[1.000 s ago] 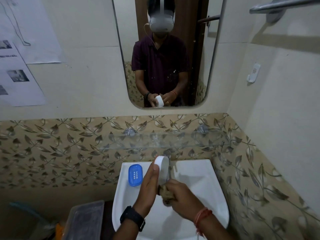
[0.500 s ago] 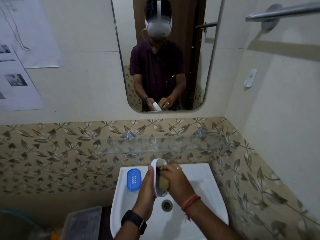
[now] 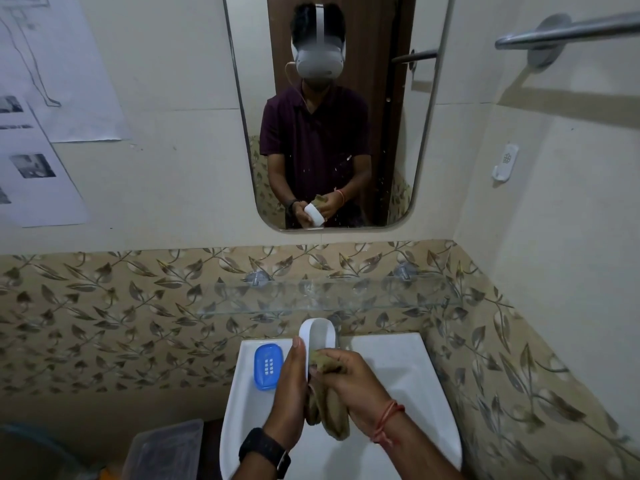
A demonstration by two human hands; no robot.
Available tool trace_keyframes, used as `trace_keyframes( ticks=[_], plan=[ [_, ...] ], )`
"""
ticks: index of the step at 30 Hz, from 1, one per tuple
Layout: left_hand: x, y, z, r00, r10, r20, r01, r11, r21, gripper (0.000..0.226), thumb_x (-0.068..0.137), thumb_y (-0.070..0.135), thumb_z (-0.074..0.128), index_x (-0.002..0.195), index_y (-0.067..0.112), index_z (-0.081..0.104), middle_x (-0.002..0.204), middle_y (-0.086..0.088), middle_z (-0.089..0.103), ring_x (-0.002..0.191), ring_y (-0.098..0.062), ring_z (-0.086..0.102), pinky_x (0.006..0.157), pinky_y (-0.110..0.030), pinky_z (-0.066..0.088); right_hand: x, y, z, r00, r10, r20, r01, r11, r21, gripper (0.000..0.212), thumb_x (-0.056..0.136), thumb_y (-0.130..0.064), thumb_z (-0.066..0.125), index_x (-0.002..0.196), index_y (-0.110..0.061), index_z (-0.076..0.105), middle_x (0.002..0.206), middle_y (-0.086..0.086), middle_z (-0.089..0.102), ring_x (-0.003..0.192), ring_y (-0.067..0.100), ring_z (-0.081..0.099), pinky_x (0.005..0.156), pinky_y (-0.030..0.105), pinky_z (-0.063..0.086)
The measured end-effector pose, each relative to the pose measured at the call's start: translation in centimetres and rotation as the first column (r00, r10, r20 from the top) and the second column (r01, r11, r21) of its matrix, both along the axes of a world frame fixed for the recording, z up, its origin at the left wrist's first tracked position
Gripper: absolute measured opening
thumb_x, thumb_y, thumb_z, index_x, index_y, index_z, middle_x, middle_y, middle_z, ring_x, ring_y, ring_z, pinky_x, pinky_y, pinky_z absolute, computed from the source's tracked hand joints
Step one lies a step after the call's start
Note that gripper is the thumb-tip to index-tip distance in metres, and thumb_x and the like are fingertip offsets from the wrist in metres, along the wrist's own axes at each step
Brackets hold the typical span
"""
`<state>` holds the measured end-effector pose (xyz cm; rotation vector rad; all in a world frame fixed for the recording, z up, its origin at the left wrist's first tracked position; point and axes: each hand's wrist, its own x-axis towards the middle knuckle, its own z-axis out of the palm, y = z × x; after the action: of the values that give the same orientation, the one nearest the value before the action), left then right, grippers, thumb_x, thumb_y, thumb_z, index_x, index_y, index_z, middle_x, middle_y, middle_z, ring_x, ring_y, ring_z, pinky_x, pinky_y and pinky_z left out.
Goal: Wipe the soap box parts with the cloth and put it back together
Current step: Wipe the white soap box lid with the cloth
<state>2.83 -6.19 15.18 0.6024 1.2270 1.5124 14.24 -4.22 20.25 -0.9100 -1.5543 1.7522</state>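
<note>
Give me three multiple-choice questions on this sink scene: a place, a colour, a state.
1. Where is the blue soap box part? A on the sink rim, B on a chair, C in a drawer.
2. What colour is the held part in the left hand? A white, B green, C black.
3. The right hand is: A empty, B gripping the cloth, C pointing upward.
Answers: 1A, it lies on the left rim; 2A, its shell shows white; 3B, fingers curl round the cloth.

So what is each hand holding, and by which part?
The left hand grips the white soap box part by its lower end. The right hand holds the cloth by its bunched top, against that part's hollow.
</note>
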Motion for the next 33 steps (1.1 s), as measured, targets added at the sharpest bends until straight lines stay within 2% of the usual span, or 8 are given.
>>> trace_keyframes(
  ticks=[2, 6, 13, 17, 22, 28, 31, 33],
  plan=[
    [-0.5, 0.2, 0.1, 1.000, -0.002, -0.026, 0.002, 1.000, -0.006, 0.079, 0.082, 0.072, 0.053, 0.129, 0.010, 0.068, 0.118, -0.021, 0.075, 0.111, -0.034, 0.072, 0.098, -0.053, 0.058, 0.1, 0.1, -0.6, 0.997, 0.031, 0.075, -0.036, 0.996, 0.078, 0.020, 0.079, 0.006, 0.051, 0.073, -0.005, 0.066, 0.068, 0.014, 0.066, 0.062, 0.027, 0.065, 0.057, 0.036, 0.056],
    [-0.5, 0.3, -0.4, 0.995, -0.028, -0.100, 0.025, 0.999, -0.033, 0.081, 0.084, 0.075, 0.049, 0.144, 0.021, 0.056, 0.138, -0.021, 0.064, 0.127, -0.037, 0.061, 0.110, -0.064, 0.043, 0.6, 1.1, -1.8, 0.824, -0.064, 0.564, -0.237, 0.864, 0.445, 0.029, 0.075, 0.001, 0.055, 0.073, -0.021, 0.072, 0.084, 0.005, 0.067, 0.074, 0.017, 0.067, 0.067, 0.024, 0.057],
    [1.5, 0.3, -1.7, 0.996, -0.088, -0.008, 0.088, 0.996, 0.007, 0.063, 0.077, 0.084, 0.058, 0.119, 0.040, 0.073, 0.124, -0.003, 0.076, 0.119, -0.023, 0.070, 0.106, -0.049, 0.051, -0.5, 3.2, -2.2, 0.696, -0.579, 0.424, 0.106, 0.668, 0.737, 0.016, 0.083, -0.012, 0.063, 0.094, -0.016, 0.075, 0.093, 0.002, 0.069, 0.083, 0.014, 0.063, 0.072, 0.011, 0.047],
    [1.8, 0.1, -1.8, 0.996, -0.090, 0.015, 0.089, 0.996, 0.021, 0.058, 0.081, 0.081, 0.054, 0.114, 0.040, 0.076, 0.124, 0.000, 0.076, 0.122, -0.019, 0.068, 0.109, -0.047, 0.048, -0.1, 2.6, -1.5, 0.809, -0.551, 0.206, 0.362, 0.743, 0.564, 0.027, 0.076, -0.002, 0.064, 0.079, -0.026, 0.076, 0.070, -0.015, 0.065, 0.068, -0.005, 0.059, 0.063, 0.001, 0.042],
    [0.6, 0.3, -1.0, 0.998, -0.068, 0.007, 0.068, 0.998, -0.010, 0.074, 0.085, 0.077, 0.051, 0.130, 0.021, 0.070, 0.127, -0.015, 0.073, 0.120, -0.031, 0.068, 0.106, -0.048, 0.050, 1.0, 0.6, -3.0, 0.902, -0.179, 0.392, -0.029, 0.882, 0.470, 0.015, 0.070, -0.023, 0.055, 0.063, -0.017, 0.067, 0.063, 0.002, 0.066, 0.060, -0.002, 0.058, 0.059, 0.020, 0.052],
    [2.0, -0.1, -0.7, 0.995, -0.084, 0.052, 0.084, 0.996, 0.016, 0.066, 0.070, 0.085, 0.063, 0.109, 0.035, 0.080, 0.121, -0.008, 0.077, 0.116, -0.023, 0.071, 0.093, -0.039, 0.058, -0.6, 2.0, -2.0, 0.763, -0.548, 0.344, 0.336, 0.790, 0.512, 0.023, 0.078, -0.007, 0.056, 0.057, -0.012, 0.062, 0.057, 0.000, 0.063, 0.056, 0.009, 0.059, 0.051, 0.020, 0.050],
    [1.1, -0.3, -0.5, 0.988, -0.115, 0.102, 0.111, 0.993, 0.038, 0.068, 0.083, 0.079, 0.055, 0.124, 0.028, 0.074, 0.130, -0.012, 0.072, 0.122, -0.027, 0.068, 0.092, -0.037, 0.058, -0.1, 2.3, -1.3, 0.810, -0.550, 0.203, 0.500, 0.829, 0.250, 0.014, 0.078, -0.013, 0.068, 0.065, -0.010, 0.066, 0.060, 0.004, 0.067, 0.060, 0.009, 0.060, 0.053, 0.017, 0.050],
    [0.0, -0.5, -0.4, 0.991, -0.072, 0.111, 0.068, 0.997, 0.045, 0.063, 0.090, 0.073, 0.048, 0.126, 0.027, 0.072, 0.127, -0.014, 0.073, 0.119, -0.030, 0.069, 0.095, -0.042, 0.055, 1.3, 2.5, -1.4, 0.818, -0.575, -0.006, 0.573, 0.816, -0.078, 0.008, 0.079, -0.012, 0.076, 0.075, -0.006, 0.072, 0.072, 0.013, 0.073, 0.071, 0.018, 0.067, 0.067, 0.031, 0.058]
  ],
)
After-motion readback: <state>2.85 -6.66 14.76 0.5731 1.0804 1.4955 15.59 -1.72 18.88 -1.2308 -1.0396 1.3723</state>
